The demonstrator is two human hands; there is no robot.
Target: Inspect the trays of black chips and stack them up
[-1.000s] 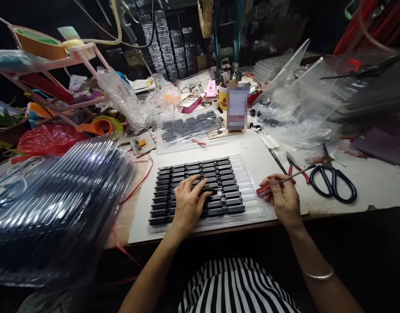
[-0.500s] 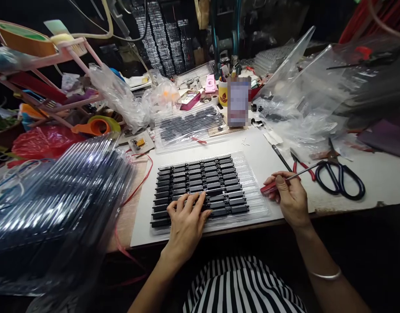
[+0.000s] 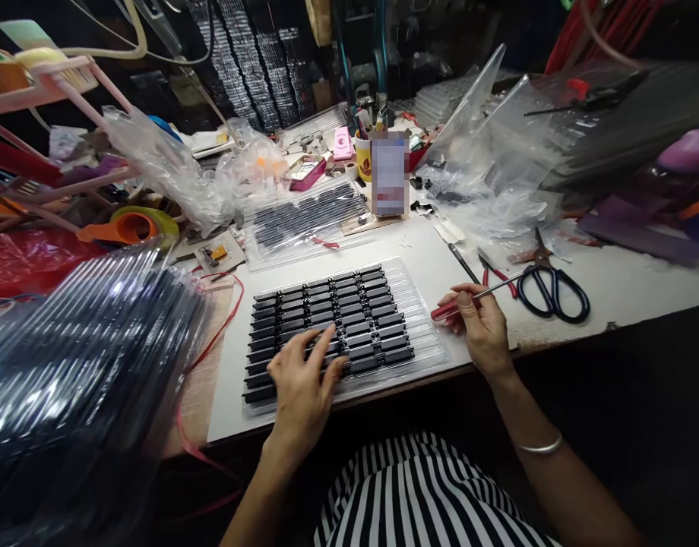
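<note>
Across the near edge of the clear tray (image 3: 425,338) reached the left hand (image 3: 300,384); a light touch seemed best here, so that neighbouring rows of black parts (image 3: 322,308) would not be nudged out of line. Its thumb and index finger stood apart, with no part seen lifted between them; whether the fingertips pressed on the rows could not be told. The black parts lay in the tray, under and beyond those fingers. Just right of the tray, the right hand (image 3: 480,327) was closed around a red-handled tool (image 3: 445,310), its shaft aimed away from the tray, which probably spared the parts from scratches. Farther right of the tray lay scissors (image 3: 555,292); beyond its far edge, a wrapped pack (image 3: 307,220).
</note>
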